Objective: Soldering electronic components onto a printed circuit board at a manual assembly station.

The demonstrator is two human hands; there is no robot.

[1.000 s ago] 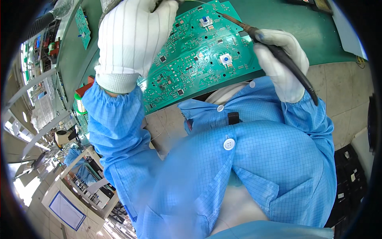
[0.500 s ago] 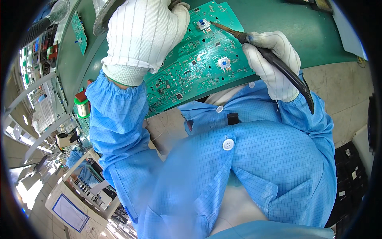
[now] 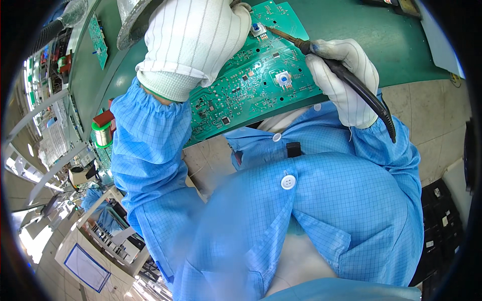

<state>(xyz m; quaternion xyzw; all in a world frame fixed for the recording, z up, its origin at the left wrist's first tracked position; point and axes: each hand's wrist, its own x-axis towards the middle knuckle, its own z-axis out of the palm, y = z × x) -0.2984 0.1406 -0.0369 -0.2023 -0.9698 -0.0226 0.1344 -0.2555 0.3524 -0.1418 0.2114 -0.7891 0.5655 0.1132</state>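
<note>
A green circuit board (image 3: pixel 292 19) lies on the green bench mat, its near edge toward my body. It carries two blue-centred push-button parts, an upper one (image 3: pixel 258 29) and a lower one (image 3: pixel 283 79). My gloved right hand (image 3: pixel 346 75) grips a soldering iron (image 3: pixel 362 92); its tip points left, right beside the upper button part. Over the board's upper left, my gloved left hand (image 3: pixel 196 42) is bent inward with its fingers curled. Those fingertips are mostly hidden behind the glove and the picture's upper edge, so what they hold does not show.
A grey metal hood (image 3: pixel 131 25) stands close left of my left hand. A solder wire spool (image 3: pixel 103 134) sits left of my left forearm. Another green board (image 3: pixel 98 41) is at the far left. Black trays (image 3: pixel 438 220) are stacked at lower right.
My left hand has shifted right, closer to the upper button part, covering more of the board's upper left. The right hand and soldering iron have hardly moved.
</note>
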